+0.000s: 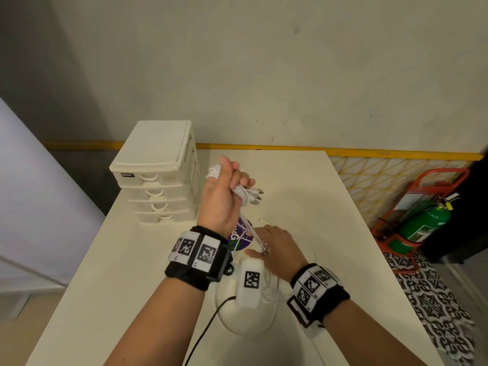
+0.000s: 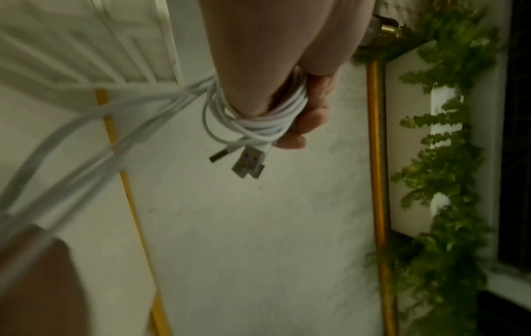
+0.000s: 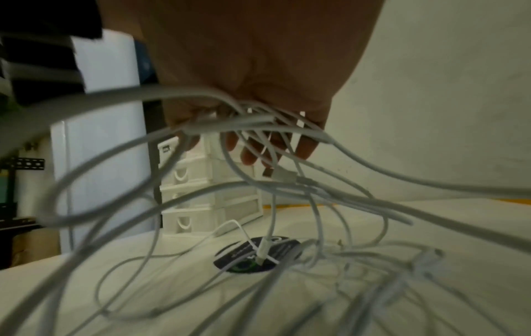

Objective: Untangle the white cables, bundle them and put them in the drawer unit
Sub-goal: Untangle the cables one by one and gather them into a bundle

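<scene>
My left hand (image 1: 223,194) is raised above the white table (image 1: 303,207) and grips a coiled bundle of white cables (image 1: 244,192); in the left wrist view the coil (image 2: 258,122) wraps round the fingers (image 2: 311,118) and USB plugs (image 2: 247,162) hang from it. Strands run down from the coil to my right hand (image 1: 274,244), which holds them lower and nearer me. In the right wrist view the strands cross its fingers (image 3: 304,145), and more loose cable (image 3: 330,261) lies tangled on the table. The cream drawer unit (image 1: 158,175) stands at the table's back left, all drawers shut.
A dark round sticker (image 1: 241,237) lies on the table under the strands. A white domed object (image 1: 245,320) with a black wire (image 1: 203,331) sits near the front edge. A green fire extinguisher (image 1: 422,223) in a red stand is on the floor to the right.
</scene>
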### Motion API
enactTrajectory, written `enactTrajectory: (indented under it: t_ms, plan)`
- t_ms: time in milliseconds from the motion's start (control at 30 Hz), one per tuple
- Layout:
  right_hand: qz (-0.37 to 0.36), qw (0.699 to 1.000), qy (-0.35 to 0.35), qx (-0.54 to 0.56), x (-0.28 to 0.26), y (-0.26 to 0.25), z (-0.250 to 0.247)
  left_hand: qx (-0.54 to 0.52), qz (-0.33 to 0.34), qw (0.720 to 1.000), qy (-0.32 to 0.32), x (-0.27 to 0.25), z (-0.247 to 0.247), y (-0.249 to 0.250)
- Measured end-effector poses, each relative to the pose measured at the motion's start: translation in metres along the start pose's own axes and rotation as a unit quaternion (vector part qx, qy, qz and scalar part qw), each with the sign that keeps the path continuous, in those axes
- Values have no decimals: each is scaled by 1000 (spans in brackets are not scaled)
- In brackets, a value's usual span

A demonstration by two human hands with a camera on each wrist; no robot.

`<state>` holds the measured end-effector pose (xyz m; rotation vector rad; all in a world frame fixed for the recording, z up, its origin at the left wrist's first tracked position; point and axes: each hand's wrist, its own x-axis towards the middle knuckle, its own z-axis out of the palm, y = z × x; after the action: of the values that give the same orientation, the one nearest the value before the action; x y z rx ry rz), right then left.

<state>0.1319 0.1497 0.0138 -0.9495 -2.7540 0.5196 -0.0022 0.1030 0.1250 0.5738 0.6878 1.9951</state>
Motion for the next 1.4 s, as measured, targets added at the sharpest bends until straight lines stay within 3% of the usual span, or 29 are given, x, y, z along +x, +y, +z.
enactTrajectory:
  t_ms: [100, 233, 300, 367, 400, 433, 533, 633, 733, 867, 1000, 1100, 1200, 1400]
  plan:
    - [-64, 996, 49, 40, -7, -4, -5, 180, 106, 977, 53, 6, -19, -6]
    - [-88, 981, 139, 100, -11, -9, -17, 427, 162, 890, 3, 4, -35, -18]
    - [-104, 975, 165, 102, -10, -9, -25, 553, 134, 820, -64, 1, -39, -26]
    - [-125, 972, 175, 93, -8, -6, -33, 678, 69, 722, -124, -1, -43, -32]
    - [-132, 972, 170, 97, -8, -4, -37, 708, 36, 690, -145, -2, -46, -33]
    - [-135, 972, 159, 109, -9, -1, -40, 707, -1, 687, -166, -3, -49, -33]
    - [-106, 970, 106, 191, -13, 8, -49, 635, -84, 733, -228, -9, -55, -26]
    - [-51, 958, 91, 267, -15, 16, -56, 604, -98, 736, -289, -10, -58, -21]
    - [-23, 952, 105, 287, -15, 22, -58, 588, -96, 746, -298, -10, -63, -23]
    - [-17, 956, 167, 240, -12, 24, -55, 577, -79, 774, -248, -16, -65, -29]
    - [-8, 940, 268, 211, -18, 20, -56, 534, -37, 827, -172, -25, -66, -29]
    - [2, 953, 213, 217, -26, 8, -48, 489, -23, 864, -119, -32, -61, -32]
    - [46, 958, 147, 242, -27, 7, -38, 465, -24, 881, -83, -35, -55, -33]
    - [46, 952, 197, 231, -18, 17, -39, 467, -4, 881, -73, -37, -58, -33]
